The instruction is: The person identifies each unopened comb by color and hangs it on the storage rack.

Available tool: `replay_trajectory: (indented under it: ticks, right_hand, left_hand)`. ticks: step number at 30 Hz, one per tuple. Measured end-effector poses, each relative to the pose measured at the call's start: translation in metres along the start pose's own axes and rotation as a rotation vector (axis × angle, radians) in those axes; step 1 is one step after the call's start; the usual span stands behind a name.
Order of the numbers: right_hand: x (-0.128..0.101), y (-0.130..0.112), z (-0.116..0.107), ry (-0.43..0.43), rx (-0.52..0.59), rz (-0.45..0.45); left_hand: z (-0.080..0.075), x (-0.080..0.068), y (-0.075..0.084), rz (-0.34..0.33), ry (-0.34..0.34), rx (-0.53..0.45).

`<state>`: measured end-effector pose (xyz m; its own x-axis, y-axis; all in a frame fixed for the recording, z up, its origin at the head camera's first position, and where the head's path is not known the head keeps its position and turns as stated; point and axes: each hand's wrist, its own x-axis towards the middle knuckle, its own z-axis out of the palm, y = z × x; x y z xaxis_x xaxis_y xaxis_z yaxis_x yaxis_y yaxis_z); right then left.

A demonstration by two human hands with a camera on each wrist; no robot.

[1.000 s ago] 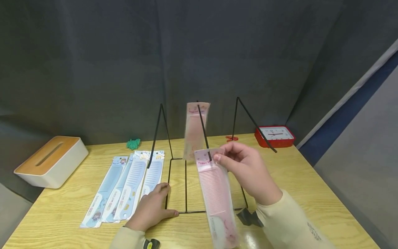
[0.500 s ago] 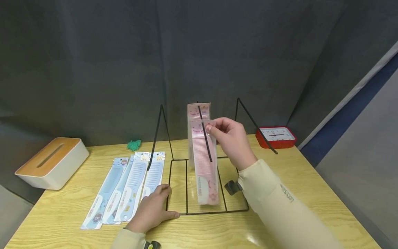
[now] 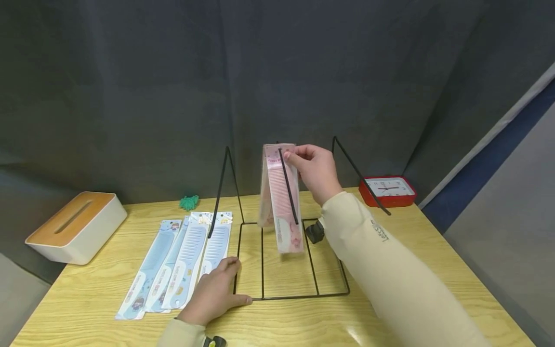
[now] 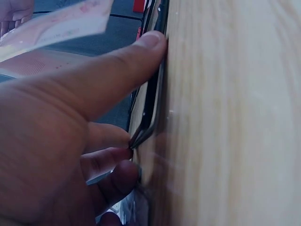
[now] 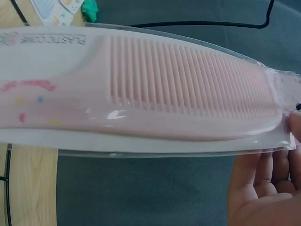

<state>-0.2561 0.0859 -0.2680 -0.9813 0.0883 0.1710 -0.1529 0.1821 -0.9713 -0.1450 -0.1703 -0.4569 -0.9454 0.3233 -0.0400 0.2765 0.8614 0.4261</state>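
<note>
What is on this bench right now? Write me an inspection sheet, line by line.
Surface: yellow wooden table, by a dark curtain.
Job's things: pink comb in its clear pack on the middle prong of the black wire rack; blue combs lying flat.
Clutter: tissue box, red clock, green tuft.
Hands: right hand pinches the pink comb's top; left hand presses on the rack's base.
Cables: nothing seen.
Surroundings: grey floor.
</note>
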Motion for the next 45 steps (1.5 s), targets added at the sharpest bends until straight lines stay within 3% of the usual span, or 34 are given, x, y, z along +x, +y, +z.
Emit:
replay_trajectory:
  ticks: [8,19,25,31,37,45]
  right_hand:
    - [0.0,0.023,-0.01,-0.009,-0.048,0.0]
    - [0.0,0.106,-0.063,-0.105,-0.294,-0.022]
    - [0.005,0.161,-0.096,-0.083,-0.419,0.086]
    - [0.008,0.201,-0.122,-0.116,-0.539,0.215]
    - [0.011,0.218,-0.132,-0.159,-0.714,0.292]
    - [0.011,0.217,-0.132,-0.081,-0.657,0.309]
  left_hand:
    - [-0.002,-0.001,0.001,0.002,0.008,0.019]
    - [-0.003,-0.002,0.002,0.002,0.008,0.007]
    - [-0.003,-0.002,0.002,-0.007,0.003,0.007]
    - [-0.002,-0.002,0.001,-0.009,-0.009,0.009]
    - [-0.001,-0.003,0.002,-0.015,-0.013,-0.005]
    - [-0.002,-0.002,0.003,-0.02,-0.011,-0.009]
